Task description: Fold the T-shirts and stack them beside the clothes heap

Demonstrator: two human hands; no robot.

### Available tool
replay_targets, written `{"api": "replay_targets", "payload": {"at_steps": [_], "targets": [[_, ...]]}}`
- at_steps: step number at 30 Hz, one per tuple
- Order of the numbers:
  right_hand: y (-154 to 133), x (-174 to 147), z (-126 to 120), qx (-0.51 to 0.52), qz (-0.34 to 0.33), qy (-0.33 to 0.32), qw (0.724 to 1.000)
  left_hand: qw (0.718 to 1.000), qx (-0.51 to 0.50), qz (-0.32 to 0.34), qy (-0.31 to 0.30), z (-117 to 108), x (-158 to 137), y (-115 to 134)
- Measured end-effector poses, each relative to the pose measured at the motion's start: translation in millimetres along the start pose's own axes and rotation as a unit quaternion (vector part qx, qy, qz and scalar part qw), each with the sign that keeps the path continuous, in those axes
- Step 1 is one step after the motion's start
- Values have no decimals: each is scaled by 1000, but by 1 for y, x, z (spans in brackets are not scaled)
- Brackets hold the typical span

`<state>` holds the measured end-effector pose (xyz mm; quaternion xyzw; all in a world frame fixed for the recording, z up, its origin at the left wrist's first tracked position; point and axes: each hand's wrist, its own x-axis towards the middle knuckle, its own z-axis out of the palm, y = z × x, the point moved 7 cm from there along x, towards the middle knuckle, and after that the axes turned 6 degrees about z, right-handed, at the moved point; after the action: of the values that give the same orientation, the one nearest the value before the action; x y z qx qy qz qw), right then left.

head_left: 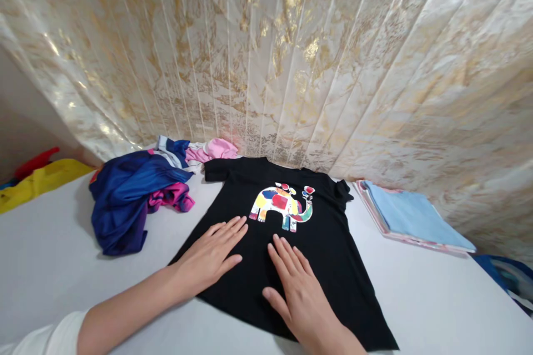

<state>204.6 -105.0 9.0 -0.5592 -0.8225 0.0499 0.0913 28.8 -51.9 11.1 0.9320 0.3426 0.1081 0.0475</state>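
A black T-shirt lies spread out on the white table, its neckline toward the curtain and its hem toward me. On its chest is a colourful patchwork elephant print. My left hand rests flat on the shirt's left part, fingers stretched out, just below the print. Lower and to the right, my right hand is over the middle of the shirt with its fingers extended and thumb apart. Neither hand holds anything. The shirt's right sleeve looks bunched, while the left sleeve lies flatter.
Left of the shirt is a crumpled blue and pink garment, with pink clothing behind it. A folded stack with light blue cloth lies at the right. Yellow fabric is at the far left. A gold-patterned curtain hangs behind the table.
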Motion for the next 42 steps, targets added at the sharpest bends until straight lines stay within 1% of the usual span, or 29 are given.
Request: {"api": "replay_targets", "payload": {"at_steps": [2, 6, 9, 13, 15, 16, 18, 21, 22, 23, 25, 27, 29, 31, 37, 40, 42], "targets": [[-5, -5, 5, -3, 8, -16, 1000, 1000, 8, -17, -4, 1, -11, -7], [23, 1, 4, -30, 74, -4, 997, 999, 13, -30, -4, -1, -15, -20], [39, 5, 2, -40, 81, 14, 996, 1000, 11, -25, 2, -3, -14, -23], [43, 6, 3, -42, 90, 35, 994, 1000, 7, -19, 18, -3, -16, -22], [34, 7, 2, -36, 97, 49, 993, 999, -3, -20, 30, -3, -16, -21], [24, 7, 1, -27, 89, 55, 994, 999, -9, -23, 40, -4, -16, -21], [-6, 9, 0, 2, 36, 50, 998, 997, -20, -35, 63, -6, -15, -21], [-54, 9, 2, 69, -77, 0, 995, 994, -42, -46, 92, -12, -16, -15], [-62, 9, 3, 93, -97, -18, 991, 993, -56, -45, 94, -15, -17, -12], [-64, 10, 4, 114, -100, -27, 988, 992, -75, -44, 90, -18, -18, -8], [-52, 12, 3, 147, -60, -17, 987, 989, -124, -42, 68, -22, -21, 1], [-31, 14, 2, 164, -6, 15, 986, 985, -167, -40, 35, -26, -22, 11], [-15, 14, 2, 164, 16, 37, 986, 981, -190, -34, 11, -29, -23, 20], [-11, 14, 4, 150, 13, 42, 988, 981, -194, -29, 2, -31, -21, 26], [-17, 13, 7, 125, 7, 43, 991, 985, -172, -23, -6, -29, -15, 33], [-16, 12, 7, 129, 8, 50, 990, 988, -156, -20, -12, -27, -14, 34], [-13, 12, 6, 136, 10, 58, 989, 986, -165, -23, -16, -27, -15, 32]]}}
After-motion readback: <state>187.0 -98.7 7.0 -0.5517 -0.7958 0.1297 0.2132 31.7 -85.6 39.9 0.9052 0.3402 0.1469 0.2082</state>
